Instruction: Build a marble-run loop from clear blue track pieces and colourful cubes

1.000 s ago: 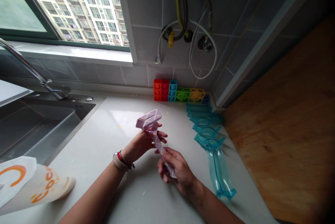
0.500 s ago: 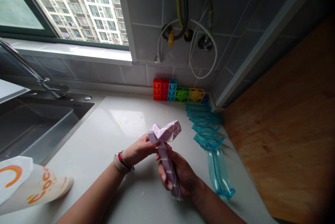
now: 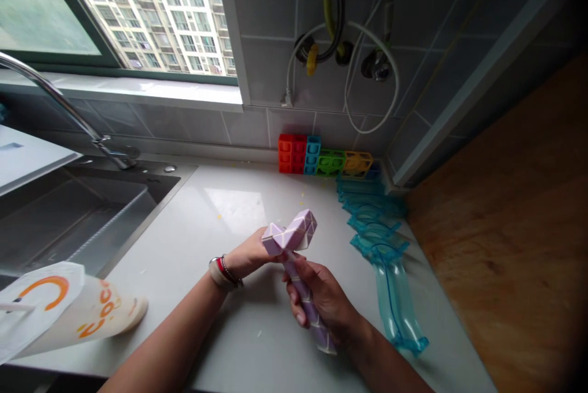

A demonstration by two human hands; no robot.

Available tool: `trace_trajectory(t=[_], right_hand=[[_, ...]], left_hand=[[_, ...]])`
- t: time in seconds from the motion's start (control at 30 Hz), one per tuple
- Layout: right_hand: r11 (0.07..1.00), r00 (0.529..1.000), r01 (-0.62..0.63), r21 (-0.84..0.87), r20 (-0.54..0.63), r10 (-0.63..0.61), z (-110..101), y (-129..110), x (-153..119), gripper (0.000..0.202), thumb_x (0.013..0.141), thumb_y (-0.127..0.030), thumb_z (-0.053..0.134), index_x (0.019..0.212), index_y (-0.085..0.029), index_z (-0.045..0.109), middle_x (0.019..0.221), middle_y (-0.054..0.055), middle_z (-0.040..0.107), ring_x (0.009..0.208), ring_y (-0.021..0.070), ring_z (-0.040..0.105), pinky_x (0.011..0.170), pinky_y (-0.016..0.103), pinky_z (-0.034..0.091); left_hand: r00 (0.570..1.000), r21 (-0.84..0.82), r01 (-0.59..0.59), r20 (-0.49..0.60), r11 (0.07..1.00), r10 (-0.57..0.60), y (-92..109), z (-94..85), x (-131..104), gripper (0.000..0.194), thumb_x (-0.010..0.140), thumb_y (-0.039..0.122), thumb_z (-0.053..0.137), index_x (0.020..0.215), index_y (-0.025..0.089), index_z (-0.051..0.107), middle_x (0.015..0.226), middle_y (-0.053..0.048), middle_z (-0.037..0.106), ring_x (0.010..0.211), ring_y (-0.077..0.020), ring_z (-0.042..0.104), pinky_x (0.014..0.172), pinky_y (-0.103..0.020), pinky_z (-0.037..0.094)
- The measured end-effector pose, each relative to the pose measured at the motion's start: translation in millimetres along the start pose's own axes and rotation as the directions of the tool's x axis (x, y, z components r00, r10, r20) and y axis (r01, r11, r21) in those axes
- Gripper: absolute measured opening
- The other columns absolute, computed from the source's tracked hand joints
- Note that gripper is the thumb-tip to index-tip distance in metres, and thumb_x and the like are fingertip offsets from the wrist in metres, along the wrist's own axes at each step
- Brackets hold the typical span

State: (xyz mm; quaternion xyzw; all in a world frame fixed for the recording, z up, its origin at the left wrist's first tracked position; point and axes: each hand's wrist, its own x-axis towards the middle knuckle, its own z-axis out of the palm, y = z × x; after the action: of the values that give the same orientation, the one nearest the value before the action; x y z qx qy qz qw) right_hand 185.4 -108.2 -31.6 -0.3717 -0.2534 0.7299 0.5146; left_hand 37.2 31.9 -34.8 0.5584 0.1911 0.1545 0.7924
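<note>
Head view, right hand (image 3: 325,296) gripping a purple-and-white twist puzzle (image 3: 297,232) by its straight stem above the white counter (image 3: 184,228), left hand (image 3: 250,253) at its folded top, partly hidden, grip impossible to tell, teal plastic strip (image 3: 397,301) lying to the right

I find one camera, worn on the person's head, facing forward and down across the desk (image 3: 193,228). The left hand (image 3: 250,253) and right hand (image 3: 324,295) lie near, below mid-frame; the window (image 3: 81,13) and tiled wall (image 3: 271,68) stand farther off, above.
</note>
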Motion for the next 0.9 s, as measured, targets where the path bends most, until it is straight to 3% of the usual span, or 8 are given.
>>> trace_trajectory(t=[0.13, 0.23, 0.33, 0.43, 0.5, 0.57, 0.73, 0.9], right_hand=[[0.949, 0.991, -0.061, -0.308, -0.131, 0.021, -2, 11, 6, 0.059, 0.077, -0.074, 0.072, 0.077, -0.016, 0.058, 0.050, -0.004, 0.056, 0.036, 0.0100, 0.052, 0.036, 0.019, 0.039], [0.887, 0.969, -0.104, -0.449, -0.245, -0.010, -5, 21, 10, 0.059, 0.084, -0.072, 0.065, 0.065, -0.017, 0.055, 0.043, -0.001, 0.055, 0.034, 0.0120, 0.054, 0.037, 0.021, 0.043], [0.915, 0.976, -0.031, -0.402, -0.209, -0.058, -6, 25, 12, 0.058, 0.091, -0.071, 0.056, 0.070, -0.017, 0.056, 0.045, -0.003, 0.053, 0.033, 0.0118, 0.054, 0.034, 0.019, 0.040], [0.985, 0.987, 0.038, -0.171, -0.147, -0.064, -3, 19, 10, 0.052, 0.091, -0.068, 0.059, 0.087, -0.017, 0.060, 0.055, -0.003, 0.059, 0.036, 0.0108, 0.055, 0.034, 0.018, 0.038], [0.998, 0.988, 0.067, 0.002, -0.136, -0.066, 0, 14, 8, 0.047, 0.092, -0.063, 0.062, 0.103, -0.018, 0.061, 0.065, -0.002, 0.064, 0.039, 0.0101, 0.056, 0.037, 0.018, 0.040], [0.988, 0.984, 0.098, 0.122, -0.159, -0.078, 3, 12, 6, 0.043, 0.093, -0.057, 0.060, 0.112, -0.018, 0.060, 0.070, -0.002, 0.066, 0.042, 0.0092, 0.055, 0.039, 0.018, 0.040], [0.975, 0.978, 0.112, 0.194, -0.198, -0.073, 5, 15, 5, 0.038, 0.095, -0.051, 0.055, 0.110, -0.017, 0.061, 0.069, -0.002, 0.062, 0.042, 0.0086, 0.050, 0.039, 0.019, 0.034], [0.973, 0.978, 0.206, -0.108, 0.034, -0.204, 9, 18, -4, 0.040, 0.101, -0.053, 0.047, 0.106, -0.016, 0.062, 0.060, -0.001, 0.060, 0.046, 0.0125, 0.052, 0.049, 0.024, 0.042]], left_hand=[[0.994, 0.063, 0.108, -0.019, 0.992, -0.107, 7, -14.3, -2, 0.040, 0.068, 0.029, 0.093, 0.092, 0.012, 0.066, 0.075, -0.002, 0.068, 0.062, -0.0106, 0.059, 0.060, -0.021, 0.043], [0.991, 0.127, 0.130, -0.038, 0.983, -0.126, 10, -13.4, 0, 0.040, 0.070, 0.027, 0.092, 0.094, 0.012, 0.064, 0.076, -0.002, 0.069, 0.064, -0.0099, 0.059, 0.061, -0.020, 0.043], [0.995, 0.194, 0.075, -0.081, 0.978, -0.061, 11, -4.3, 2, 0.038, 0.074, 0.031, 0.089, 0.095, 0.012, 0.064, 0.085, -0.005, 0.071, 0.075, -0.0145, 0.064, 0.070, -0.025, 0.048], [0.990, 0.334, -0.039, -0.111, 0.942, 0.081, 11, 3.1, 1, 0.042, 0.076, 0.039, 0.088, 0.101, 0.014, 0.067, 0.091, -0.006, 0.072, 0.083, -0.0190, 0.066, 0.077, -0.029, 0.050], [0.962, 0.541, -0.151, -0.113, 0.828, 0.249, 11, 4.5, 0, 0.041, 0.079, 0.042, 0.085, 0.105, 0.016, 0.069, 0.093, -0.007, 0.072, 0.085, -0.0209, 0.065, 0.079, -0.031, 0.050], [0.906, 0.750, -0.201, -0.102, 0.630, 0.410, 10, 3.7, -2, 0.028, 0.092, 0.041, 0.072, 0.107, 0.018, 0.072, 0.095, -0.008, 0.073, 0.086, -0.0218, 0.064, 0.082, -0.032, 0.048], [0.797, 0.983, 0.016, -0.125, 0.185, 0.591, 3, 2.0, 1, 0.032, 0.101, 0.016, 0.047, 0.123, 0.022, 0.070, 0.111, -0.013, 0.073, 0.111, -0.0298, 0.060, 0.098, -0.045, 0.046], [0.825, 0.988, 0.121, -0.048, -0.095, 0.563, -15, 10.2, 8, 0.049, 0.091, 0.002, 0.054, 0.131, 0.025, 0.068, 0.155, -0.014, 0.050, 0.152, -0.0388, 0.030, 0.120, -0.061, 0.026]])
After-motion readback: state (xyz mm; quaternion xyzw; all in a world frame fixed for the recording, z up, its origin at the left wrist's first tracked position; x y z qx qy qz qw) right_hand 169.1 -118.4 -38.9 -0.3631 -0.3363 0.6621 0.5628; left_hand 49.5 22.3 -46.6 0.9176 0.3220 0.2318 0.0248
